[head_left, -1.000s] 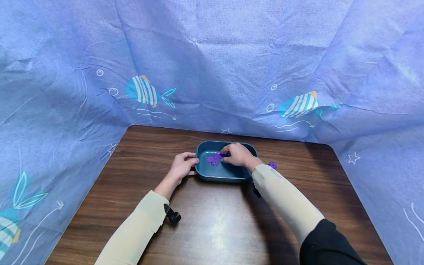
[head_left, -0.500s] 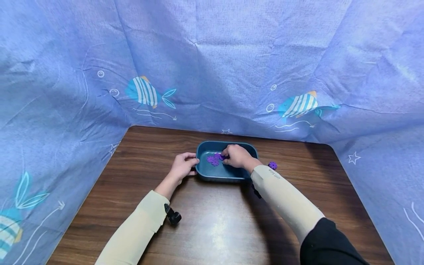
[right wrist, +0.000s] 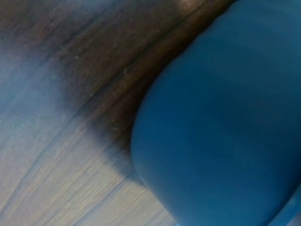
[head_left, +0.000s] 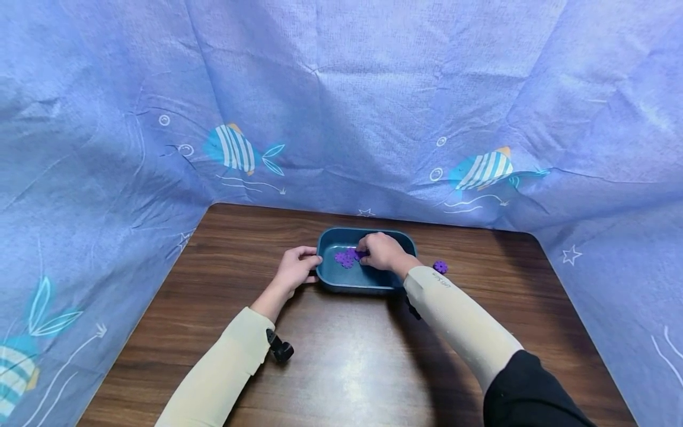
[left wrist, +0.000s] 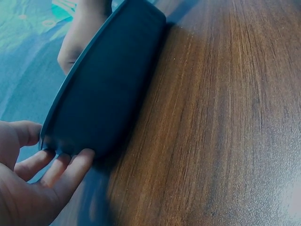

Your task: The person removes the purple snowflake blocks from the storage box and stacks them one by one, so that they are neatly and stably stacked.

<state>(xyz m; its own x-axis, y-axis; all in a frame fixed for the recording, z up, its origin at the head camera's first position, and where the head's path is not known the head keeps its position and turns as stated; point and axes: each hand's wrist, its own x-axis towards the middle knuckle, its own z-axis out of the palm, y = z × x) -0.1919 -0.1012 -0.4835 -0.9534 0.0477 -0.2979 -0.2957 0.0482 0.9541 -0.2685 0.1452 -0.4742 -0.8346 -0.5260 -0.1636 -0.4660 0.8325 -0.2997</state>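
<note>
A dark teal rectangular tub (head_left: 354, 289) stands toward the back of the table. My left hand (head_left: 292, 268) holds its left end. In the left wrist view, the thumb is at the rim of the tub (left wrist: 103, 84) and the other fingertips lie against the outer wall. My right hand (head_left: 382, 251) reaches down inside, thumb and fingers pinching a purple flower-shaped disc (head_left: 359, 255), partly hidden by the hand. Several more purple flower-shaped discs (head_left: 347, 261) lie together on the tub floor to its left. Only the outside of the tub (right wrist: 221, 117) fills the right wrist view.
Another purple flower-shaped disc (head_left: 440, 267) lies on the wooden table (head_left: 341, 356), right of the tub and close to the right sleeve (head_left: 453, 308). A blue curtain with fish (head_left: 341, 118) hangs along the table's back and sides.
The right thumb and fingers have closed together around a purple disc inside the tub. The left hand stays on the tub's end.
</note>
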